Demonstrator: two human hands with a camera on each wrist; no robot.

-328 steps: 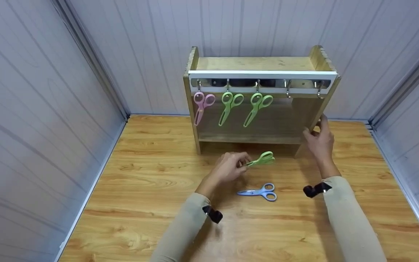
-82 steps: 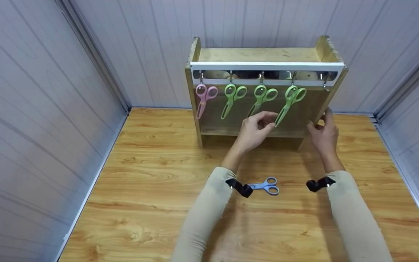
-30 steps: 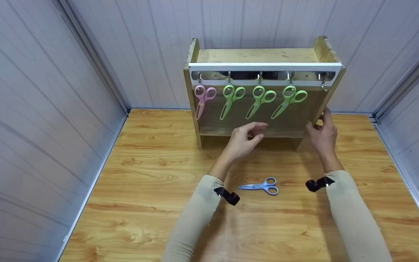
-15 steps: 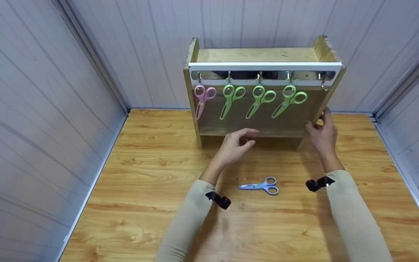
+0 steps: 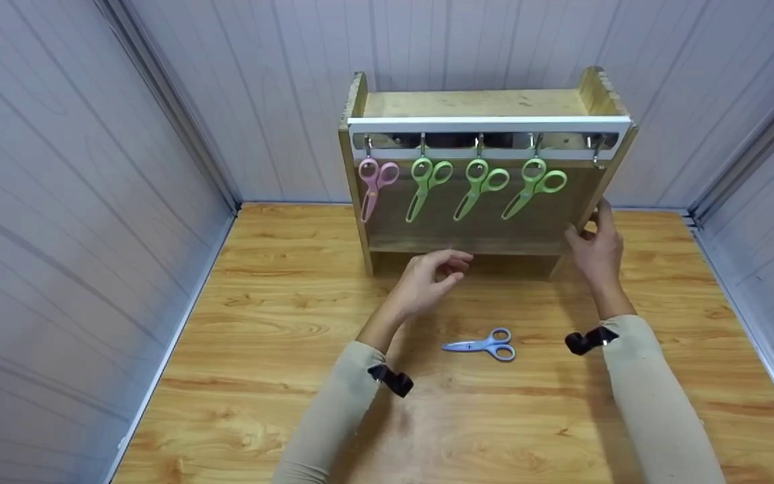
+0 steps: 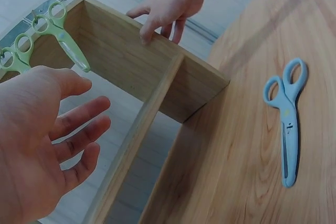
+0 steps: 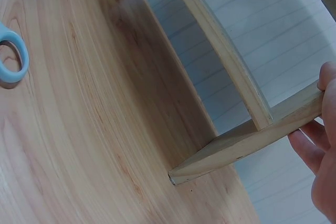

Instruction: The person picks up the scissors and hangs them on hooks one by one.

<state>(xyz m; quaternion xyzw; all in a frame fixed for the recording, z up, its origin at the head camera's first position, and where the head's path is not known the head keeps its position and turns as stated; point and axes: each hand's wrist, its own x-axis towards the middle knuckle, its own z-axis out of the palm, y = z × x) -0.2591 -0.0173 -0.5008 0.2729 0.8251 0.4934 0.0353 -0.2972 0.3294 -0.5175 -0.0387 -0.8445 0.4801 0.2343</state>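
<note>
My left hand (image 5: 424,286) is held in front of the wooden shelf (image 5: 471,104), fingers loosely bent with nothing in them. My right hand (image 5: 595,252) grips the shelf's right side panel between thumb and fingers, as the right wrist view shows too. Blue scissors (image 5: 471,345) lie on the table just in front of my left hand, handles toward the right. From the hook rail (image 5: 494,126) hang pink scissors (image 5: 369,195) at the left end, then three pairs of green scissors (image 5: 418,198), each by one handle loop. The rightmost hook (image 5: 598,158) carries nothing.
The shelf stands upright on the wood-grain table (image 5: 279,376), close to the back wall (image 5: 306,101). Panelled walls also rise at the left and right. Black camera mounts (image 5: 392,380) are strapped to both sleeves.
Green scissors, earlier pinched in my left hand over the table, now hang on the second hook from the right. The left hand has let go and drawn down and left. The right hand keeps its grip.
</note>
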